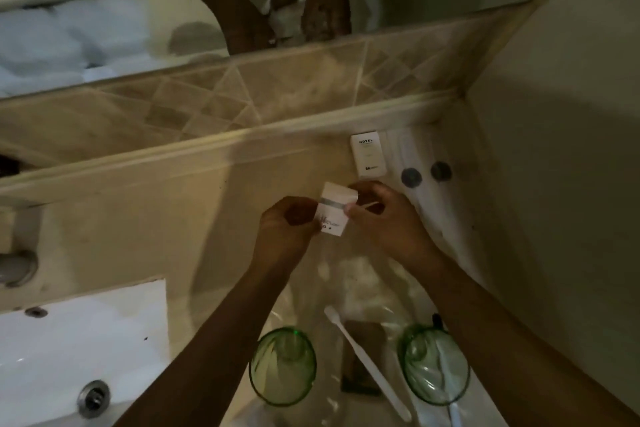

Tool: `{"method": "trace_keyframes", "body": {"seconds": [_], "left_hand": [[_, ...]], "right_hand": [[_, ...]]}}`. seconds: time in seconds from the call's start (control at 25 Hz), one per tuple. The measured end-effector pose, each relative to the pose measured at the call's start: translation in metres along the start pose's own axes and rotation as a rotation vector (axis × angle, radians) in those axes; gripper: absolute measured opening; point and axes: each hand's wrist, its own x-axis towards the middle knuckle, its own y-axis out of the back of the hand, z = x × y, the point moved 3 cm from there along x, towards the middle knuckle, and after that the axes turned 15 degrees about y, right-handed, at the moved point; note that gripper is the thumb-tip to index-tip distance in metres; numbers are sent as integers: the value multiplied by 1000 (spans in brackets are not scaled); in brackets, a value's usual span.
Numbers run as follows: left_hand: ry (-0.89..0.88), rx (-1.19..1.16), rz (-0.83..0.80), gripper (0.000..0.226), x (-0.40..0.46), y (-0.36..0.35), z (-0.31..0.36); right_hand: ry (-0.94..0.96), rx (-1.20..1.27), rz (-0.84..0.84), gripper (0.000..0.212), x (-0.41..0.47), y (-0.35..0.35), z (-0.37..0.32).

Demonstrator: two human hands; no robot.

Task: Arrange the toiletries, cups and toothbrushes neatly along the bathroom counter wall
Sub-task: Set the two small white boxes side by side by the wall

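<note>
Small white box (335, 211) held up between both hands above the beige counter (173, 218), just in front of the back ledge. Left hand (289, 224) pinching the box's left edge, fingers curled against its side; right hand (384, 215) pinching the right edge near the grey stripe, thumb on the front face. Box tilted slightly, printed face toward the camera, lying squarely in the gap between the two grips and touching both.

Beyond the hands, against the wall: white carton marked HOTEL (369, 156) standing upright, with two white tubes with dark caps (412, 170) lying just beside it toward the corner.

Nearer the camera: two green glass cups (283, 371), one under each forearm, the right one (434, 364) containing a white toothbrush. Another white toothbrush (367, 360) lying diagonally on clear plastic wrapping (346, 274) between the cups. White sink (76, 350) at lower left.
</note>
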Motion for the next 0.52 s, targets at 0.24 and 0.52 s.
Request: {"method": "trace_keyframes", "body": {"seconds": [0.24,0.52], "left_hand": [[-28,75,-3,15,31,-5,14],[70,-61,-3,33,44,3,5]], "right_hand": [[-57,143,135,14,21,-4,18],[-77,234,228,18,34,-3,31]]}}
